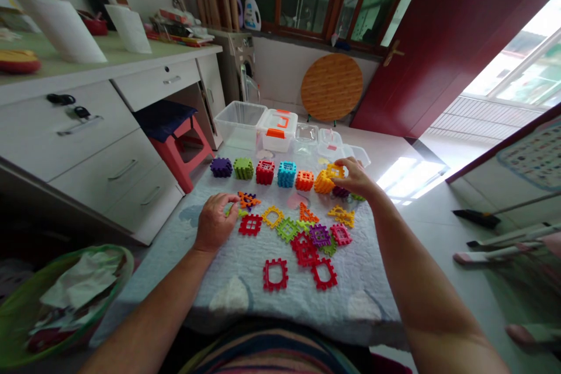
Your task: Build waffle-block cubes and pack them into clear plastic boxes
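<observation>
My right hand [356,177] pinches a yellow square building tile [335,170] at the right end of a row of sorted stacks, against the yellow stack [323,182]. Beside that stack, dark purple tiles [340,191] are partly covered by the hand. My left hand [214,223] is closed, its fingers curled at the left of the loose tiles; a lime green tile [241,212] shows at its fingertips, and I cannot tell whether it is gripped. Close by lie an orange triangular tile [248,200] and a red window tile [250,225].
Purple [221,167], green [243,168], red [265,172], blue [286,174] and orange [304,180] stacks form the row. Several loose tiles, including a red frame [276,274], lie nearer. Behind are clear plastic boxes [241,123]. A stool [175,134] stands left.
</observation>
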### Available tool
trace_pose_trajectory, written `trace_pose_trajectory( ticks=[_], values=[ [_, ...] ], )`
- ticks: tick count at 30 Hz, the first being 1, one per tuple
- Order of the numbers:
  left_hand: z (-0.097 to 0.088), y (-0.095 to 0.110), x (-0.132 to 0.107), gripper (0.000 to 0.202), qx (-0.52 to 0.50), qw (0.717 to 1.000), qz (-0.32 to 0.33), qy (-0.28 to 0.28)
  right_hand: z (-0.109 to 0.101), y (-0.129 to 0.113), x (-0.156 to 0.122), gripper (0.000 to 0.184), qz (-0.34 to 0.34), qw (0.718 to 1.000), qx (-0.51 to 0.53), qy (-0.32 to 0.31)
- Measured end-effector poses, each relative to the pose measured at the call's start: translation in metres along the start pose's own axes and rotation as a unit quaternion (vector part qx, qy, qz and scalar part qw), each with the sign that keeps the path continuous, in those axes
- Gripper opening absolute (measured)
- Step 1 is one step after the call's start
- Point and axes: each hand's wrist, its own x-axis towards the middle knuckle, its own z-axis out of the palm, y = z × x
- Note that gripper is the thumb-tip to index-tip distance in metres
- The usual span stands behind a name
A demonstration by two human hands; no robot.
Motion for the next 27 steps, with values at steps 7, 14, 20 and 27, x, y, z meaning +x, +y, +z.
trace_pose_trajectory(
  ticks=[7,14,20,27],
  values=[
    [0.0,-0.001,0.0,0.012,0.001,1.0,-0.004,-0.001,0.019,0.008,0.009,0.047,-0.004,0.998,-0.034,-0.059],
    [-0.001,0.001,0.0,0.013,0.0,1.0,-0.006,-0.004,0.02,0.007,0.012,0.056,-0.009,0.992,-0.083,-0.099],
    [-0.001,0.0,0.0,0.012,0.004,1.0,-0.014,-0.01,0.024,0.006,0.019,0.055,0.001,0.99,-0.094,-0.108],
    [0.0,0.0,-0.001,0.012,0.007,1.0,-0.007,-0.005,0.003,-0.016,-0.016,0.063,-0.013,1.0,-0.012,0.022]
  ],
)
